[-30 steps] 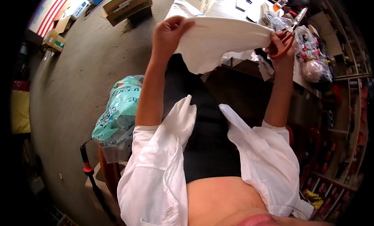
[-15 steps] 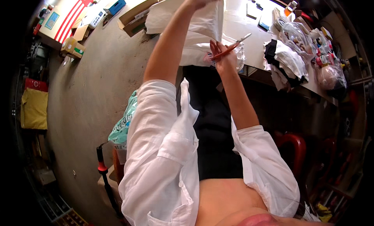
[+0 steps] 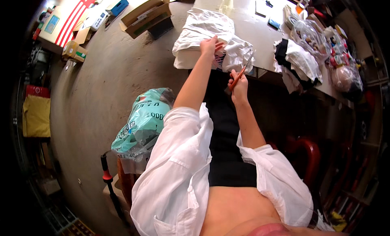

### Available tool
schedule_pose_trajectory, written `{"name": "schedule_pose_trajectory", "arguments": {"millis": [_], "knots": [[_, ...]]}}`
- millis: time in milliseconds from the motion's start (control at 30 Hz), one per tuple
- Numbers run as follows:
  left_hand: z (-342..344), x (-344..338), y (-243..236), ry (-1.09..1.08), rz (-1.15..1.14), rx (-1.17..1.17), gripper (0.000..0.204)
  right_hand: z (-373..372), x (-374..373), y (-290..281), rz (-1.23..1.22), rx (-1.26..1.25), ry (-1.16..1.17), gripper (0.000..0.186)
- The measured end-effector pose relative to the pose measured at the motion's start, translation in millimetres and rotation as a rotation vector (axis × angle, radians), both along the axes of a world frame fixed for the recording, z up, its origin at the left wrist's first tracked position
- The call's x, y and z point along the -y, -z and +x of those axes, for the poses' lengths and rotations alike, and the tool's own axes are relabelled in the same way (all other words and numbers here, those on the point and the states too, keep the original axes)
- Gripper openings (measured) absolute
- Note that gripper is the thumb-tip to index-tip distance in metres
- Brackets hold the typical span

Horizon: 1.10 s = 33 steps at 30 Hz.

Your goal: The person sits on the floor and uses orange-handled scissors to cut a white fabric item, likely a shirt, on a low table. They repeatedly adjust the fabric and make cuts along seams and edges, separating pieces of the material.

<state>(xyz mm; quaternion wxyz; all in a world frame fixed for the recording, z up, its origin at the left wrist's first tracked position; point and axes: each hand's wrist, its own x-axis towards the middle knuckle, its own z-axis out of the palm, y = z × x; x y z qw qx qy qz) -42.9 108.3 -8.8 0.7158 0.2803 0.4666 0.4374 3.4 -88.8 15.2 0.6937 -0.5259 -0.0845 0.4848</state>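
Note:
A pile of white cloth [image 3: 203, 26], perhaps folded garments, lies at the near edge of the white table. My left hand [image 3: 209, 45] rests on its near part, fingers stretched out to the right and slightly apart. A dark and pink printed patch [image 3: 219, 61] shows on the cloth just below those fingers. In my right hand [image 3: 239, 86], held just in front of the table edge, is a pair of scissors [image 3: 239, 78] with orange-red handles. My fingers wrap round the handles, and the blades point up and to the right beside the cloth's right end.
Black and white cloths [image 3: 300, 63] hang over the table [image 3: 252, 30] edge at right, beside clear plastic bags [image 3: 310, 34]. An open cardboard box [image 3: 146, 16] stands beyond the floor at left. A turquoise plastic bag [image 3: 144, 118] sits by my left arm; a red chair [image 3: 308, 154] is at right.
My left hand has come back toward me from the far side, and the raised white cloth now lies down on the pile. My right hand with the scissors has moved nearer, its blades turned more upright.

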Motion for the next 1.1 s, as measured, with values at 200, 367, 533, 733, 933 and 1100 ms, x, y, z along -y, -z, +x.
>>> {"name": "schedule_pose_trajectory", "arguments": {"millis": [200,367,533,733,933,1100], "knots": [[21,-24,-16,-0.047,-0.216,-0.057,0.012,-12,12,-26,0.029,0.064,-0.219,0.031],[35,23,-42,0.092,-0.083,0.088,0.007,-5,17,-27,0.007,0.056,-0.3,0.043],[38,55,-20,0.126,-0.183,0.061,0.011,-3,20,-17,0.083,-0.106,-0.303,0.05],[32,50,-5,0.035,-0.202,0.058,0.011,-2,26,-16,-0.024,-0.092,-0.313,0.051],[7,35,-20,-0.106,-0.16,0.106,0.013,5,24,-6,0.049,-0.117,-0.447,0.055],[-8,-3,-17,-0.296,-0.107,0.077,0.014,9,11,-6,0.171,-0.176,-0.505,0.058]]}}
